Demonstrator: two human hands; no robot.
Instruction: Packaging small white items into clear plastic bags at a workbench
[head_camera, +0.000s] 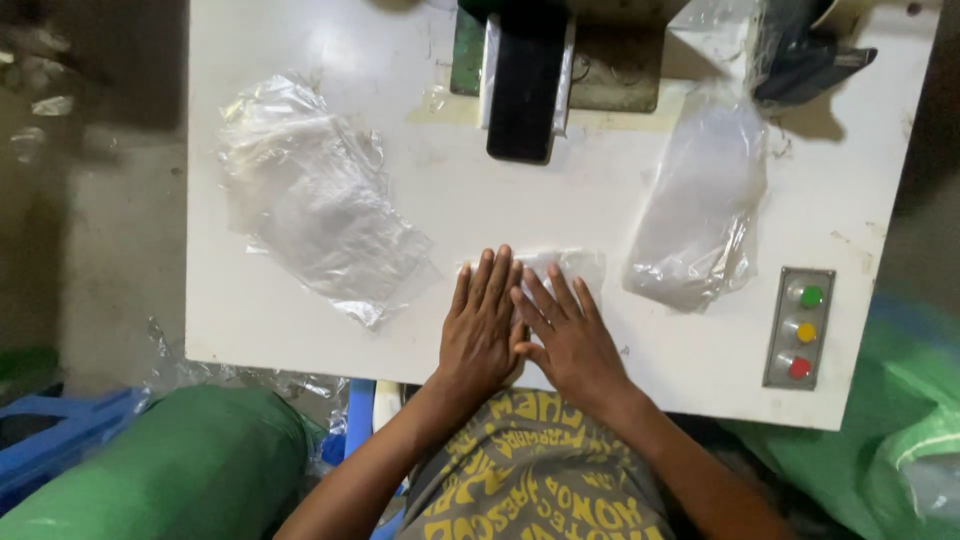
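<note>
Bare forearms, no sleeves visible. Grey shirt with yellow printed lettering; both hands apparently without rings or gloves.

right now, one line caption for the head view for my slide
Both hands, left hand and right hand, press flat on a clear plastic bag on a white machine table.

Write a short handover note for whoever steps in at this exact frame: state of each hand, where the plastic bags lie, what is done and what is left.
Left hand and right hand: both flat, palms down, side by side, pressing a small clear plastic bag on the white table.
Loose pile of clear bags lies at the left; a neater stack of bags at the right.
The machine's black head is beyond the hands, the button panel at the right.
Done: bag laid flat. Left: it is not yet on either pile.
</note>
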